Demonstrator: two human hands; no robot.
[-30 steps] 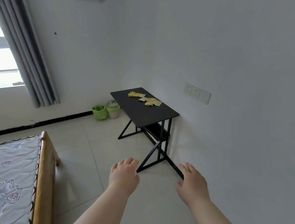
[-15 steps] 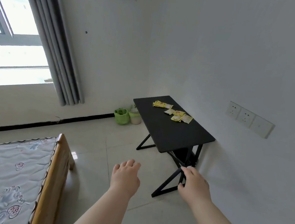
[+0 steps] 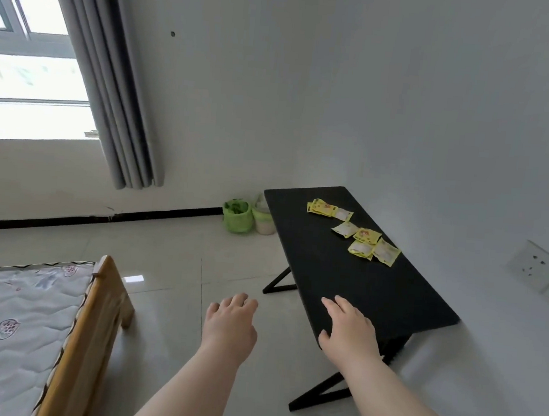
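Two bare hands and two bare forearms are all that shows of the person. The left hand (image 3: pixel 229 326) and the right hand (image 3: pixel 350 334) are seen from the back, broad and rounded, with smooth knuckles. The fingers (image 3: pixel 242 299) are short and plump, tapering to blunt tips; the nails are too small to make out. The right hand's thumb is thick and stubby. The left forearm (image 3: pixel 184 392) and the right forearm (image 3: pixel 392 404) are full and smooth, uncovered from wrist to the lower edge of the view, widening steadily toward it. Each wrist narrows only slightly where it meets the hand.
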